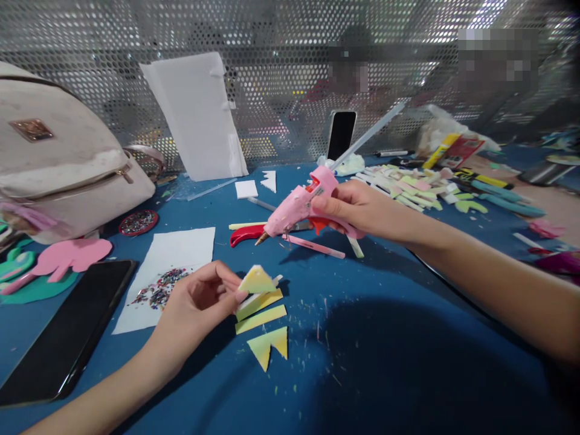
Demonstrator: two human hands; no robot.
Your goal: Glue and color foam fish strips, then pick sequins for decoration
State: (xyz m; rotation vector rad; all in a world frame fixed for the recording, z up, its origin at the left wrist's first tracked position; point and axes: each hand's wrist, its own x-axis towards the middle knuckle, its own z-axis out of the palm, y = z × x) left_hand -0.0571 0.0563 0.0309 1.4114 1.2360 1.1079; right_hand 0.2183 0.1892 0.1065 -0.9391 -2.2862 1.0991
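My right hand (347, 208) is wrapped round a pink hot glue gun (292, 208), its metal nozzle pointing down and to the left. A long clear glue stick (371, 134) sticks out of the gun's back end. Between thumb and fingers my left hand (199, 302) pinches a small yellow-green cut foam piece (257, 280), below and left of the nozzle and apart from it. Under and in front of that piece lie yellow strips (261, 319) and a notched yellow piece (270, 347) on the blue table (385, 374).
White paper (190, 241) with loose gems lies left, beside a black phone (67, 326) and a backpack (63, 157). A red-handled tool (247, 234) rests behind the nozzle. Foam scraps (403, 187) pile at the back right. A perforated metal panel (281, 72) stands behind.
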